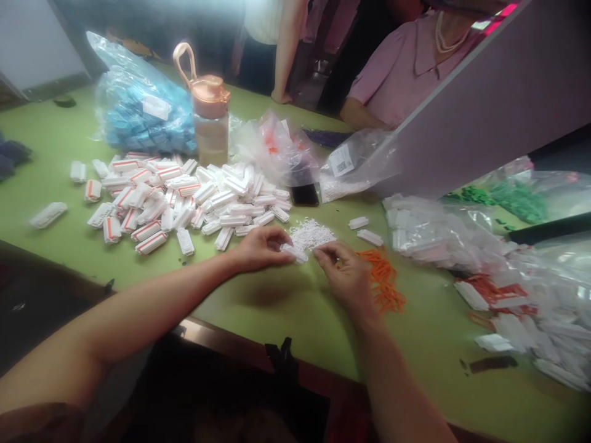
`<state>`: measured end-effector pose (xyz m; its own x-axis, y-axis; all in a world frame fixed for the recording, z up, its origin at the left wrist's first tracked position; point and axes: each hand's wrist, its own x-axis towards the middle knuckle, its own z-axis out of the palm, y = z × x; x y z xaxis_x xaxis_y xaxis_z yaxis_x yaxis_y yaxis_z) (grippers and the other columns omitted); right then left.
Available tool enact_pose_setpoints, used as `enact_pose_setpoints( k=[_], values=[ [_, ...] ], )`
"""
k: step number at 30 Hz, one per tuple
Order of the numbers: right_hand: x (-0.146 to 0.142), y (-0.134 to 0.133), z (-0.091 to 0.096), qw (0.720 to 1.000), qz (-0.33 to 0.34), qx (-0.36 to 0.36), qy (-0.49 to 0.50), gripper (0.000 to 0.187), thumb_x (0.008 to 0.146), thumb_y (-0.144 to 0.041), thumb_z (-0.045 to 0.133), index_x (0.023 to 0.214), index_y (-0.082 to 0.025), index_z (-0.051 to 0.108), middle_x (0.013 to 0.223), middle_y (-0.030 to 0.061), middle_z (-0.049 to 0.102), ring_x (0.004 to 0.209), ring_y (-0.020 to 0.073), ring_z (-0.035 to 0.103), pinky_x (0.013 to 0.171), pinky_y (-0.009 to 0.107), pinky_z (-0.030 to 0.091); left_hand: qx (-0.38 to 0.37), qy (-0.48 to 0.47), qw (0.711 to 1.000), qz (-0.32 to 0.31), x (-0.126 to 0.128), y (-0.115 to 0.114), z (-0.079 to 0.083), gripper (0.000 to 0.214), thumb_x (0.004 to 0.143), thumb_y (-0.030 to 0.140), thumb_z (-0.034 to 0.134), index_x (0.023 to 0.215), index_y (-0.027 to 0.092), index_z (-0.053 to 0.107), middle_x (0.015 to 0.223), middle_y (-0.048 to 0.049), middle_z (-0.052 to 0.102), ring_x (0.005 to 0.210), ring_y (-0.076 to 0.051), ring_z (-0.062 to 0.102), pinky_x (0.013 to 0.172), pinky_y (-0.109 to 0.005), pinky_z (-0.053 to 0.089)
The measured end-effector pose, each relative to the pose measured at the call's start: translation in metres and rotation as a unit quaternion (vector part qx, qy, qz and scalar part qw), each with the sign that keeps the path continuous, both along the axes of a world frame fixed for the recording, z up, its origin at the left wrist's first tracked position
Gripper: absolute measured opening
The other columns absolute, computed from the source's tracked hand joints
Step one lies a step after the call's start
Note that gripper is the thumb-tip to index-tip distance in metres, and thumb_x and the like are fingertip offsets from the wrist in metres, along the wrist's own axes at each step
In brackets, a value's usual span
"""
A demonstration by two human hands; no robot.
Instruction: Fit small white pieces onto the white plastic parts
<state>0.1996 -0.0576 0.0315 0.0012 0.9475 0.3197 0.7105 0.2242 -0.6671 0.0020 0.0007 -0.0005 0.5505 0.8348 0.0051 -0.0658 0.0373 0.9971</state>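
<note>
My left hand rests on the green table with its fingers closed round a small white plastic piece. My right hand is just to its right, fingers pinched together near the same piece; what they hold is too small to name. Behind both hands lies a little heap of tiny white parts. A heap of thin orange strips lies right of my right hand.
A big pile of white and orange-striped plastic pieces covers the table's left. Behind it stand a pink-capped bottle, a bag of blue parts and a phone. Clear bags of white pieces lie right. A person in pink sits opposite.
</note>
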Motion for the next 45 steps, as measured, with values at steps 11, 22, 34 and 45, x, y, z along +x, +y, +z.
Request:
enact_pose_setpoints(
  k=[11,22,34,45],
  values=[
    [-0.020,-0.006,0.002,0.991,0.057,0.061,-0.107,0.024,0.092,-0.040,0.051,0.079,-0.024,0.064,0.081,0.0046,0.069,0.078,0.0196,0.062,0.075,0.037,0.040,0.030,0.027,0.998,-0.049,0.001,-0.002,0.000,0.036,0.063,0.035,0.079,0.085,0.012,0.062,0.067,0.0023,0.058,0.055,-0.005,0.049,0.051,-0.018,0.039],
    [-0.026,-0.014,0.002,0.956,0.032,0.119,-0.267,0.020,0.095,-0.031,0.048,0.089,-0.026,0.066,0.087,0.0024,0.071,0.081,0.0189,0.057,0.077,0.038,0.026,0.044,0.042,0.998,-0.033,0.001,-0.003,0.003,0.035,0.062,0.033,0.079,0.084,0.011,0.063,0.068,0.0020,0.056,0.057,-0.004,0.046,0.052,-0.017,0.038],
    [-0.028,-0.016,0.003,0.936,0.062,0.206,-0.280,0.015,0.092,-0.026,0.057,0.099,-0.024,0.069,0.085,0.0005,0.071,0.076,0.0153,0.056,0.074,0.034,0.029,0.007,0.014,1.000,-0.008,-0.001,-0.003,0.002,0.033,0.061,0.031,0.079,0.082,0.010,0.063,0.064,0.0036,0.055,0.051,-0.002,0.045,0.049,-0.017,0.036],
    [-0.031,-0.016,-0.001,0.939,0.057,0.199,-0.273,0.021,0.093,-0.028,0.055,0.106,-0.025,0.070,0.090,0.0018,0.071,0.079,0.0151,0.059,0.075,0.034,0.031,0.004,-0.002,1.000,-0.014,-0.001,-0.002,0.002,0.029,0.064,0.028,0.077,0.081,0.010,0.063,0.061,0.0041,0.055,0.051,-0.002,0.044,0.048,-0.016,0.034]
  ],
)
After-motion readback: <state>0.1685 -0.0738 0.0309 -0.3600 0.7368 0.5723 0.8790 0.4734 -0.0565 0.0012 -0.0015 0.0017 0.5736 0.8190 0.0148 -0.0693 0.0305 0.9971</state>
